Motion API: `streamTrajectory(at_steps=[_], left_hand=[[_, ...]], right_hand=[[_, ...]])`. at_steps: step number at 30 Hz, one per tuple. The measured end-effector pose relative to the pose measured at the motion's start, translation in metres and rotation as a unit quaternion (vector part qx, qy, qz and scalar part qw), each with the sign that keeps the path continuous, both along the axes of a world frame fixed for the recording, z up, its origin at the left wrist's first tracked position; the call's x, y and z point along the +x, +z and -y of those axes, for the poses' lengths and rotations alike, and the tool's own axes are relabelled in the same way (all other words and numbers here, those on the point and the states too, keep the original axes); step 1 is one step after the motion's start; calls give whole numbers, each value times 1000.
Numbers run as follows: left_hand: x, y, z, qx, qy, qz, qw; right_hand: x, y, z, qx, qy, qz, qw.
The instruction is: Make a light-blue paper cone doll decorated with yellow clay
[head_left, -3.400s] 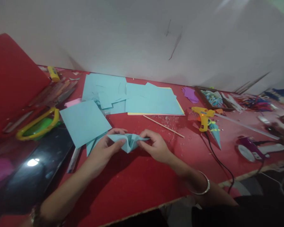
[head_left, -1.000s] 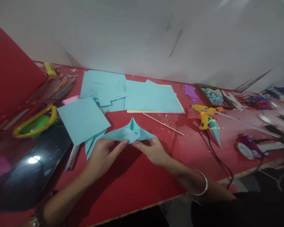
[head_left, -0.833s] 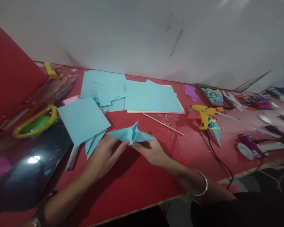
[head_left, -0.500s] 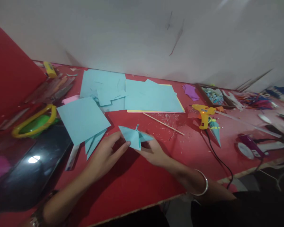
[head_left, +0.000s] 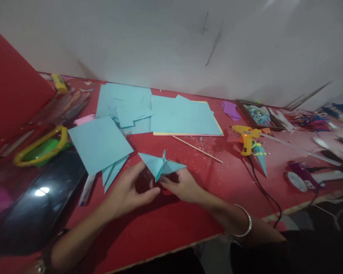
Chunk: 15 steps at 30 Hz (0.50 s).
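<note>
Red table: right hand fingers pinch folded paper, long axis left-right; left hand fingers loose.

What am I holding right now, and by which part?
A folded light blue paper, pinched at its lower point by the right hand; the left hand touches its left flap, grip unclear.

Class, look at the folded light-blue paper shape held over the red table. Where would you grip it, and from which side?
Pinch the folded light-blue paper shape at its lower centre point, from below, as the right hand does: layers meet there; the side wings would likely bend.
</note>
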<state>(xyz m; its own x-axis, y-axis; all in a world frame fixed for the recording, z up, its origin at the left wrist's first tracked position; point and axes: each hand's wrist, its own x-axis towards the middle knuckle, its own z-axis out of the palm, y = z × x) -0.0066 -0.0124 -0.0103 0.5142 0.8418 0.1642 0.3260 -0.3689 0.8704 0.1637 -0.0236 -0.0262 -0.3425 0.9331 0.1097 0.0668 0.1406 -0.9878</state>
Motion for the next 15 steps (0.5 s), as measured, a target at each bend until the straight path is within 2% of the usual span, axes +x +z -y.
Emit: streamTrajectory(at_steps=[4, 8, 15], left_hand=[[3, -2, 1, 44, 30, -32, 998], [6, -5, 2, 61, 71, -34, 995], [10, 0, 2, 21, 78, -29, 996]], right_hand=[[-1, 0, 0, 42, 25, 22, 999], [0, -1, 0, 57, 14, 64, 996], [-1, 3, 1, 47, 9, 58, 997]])
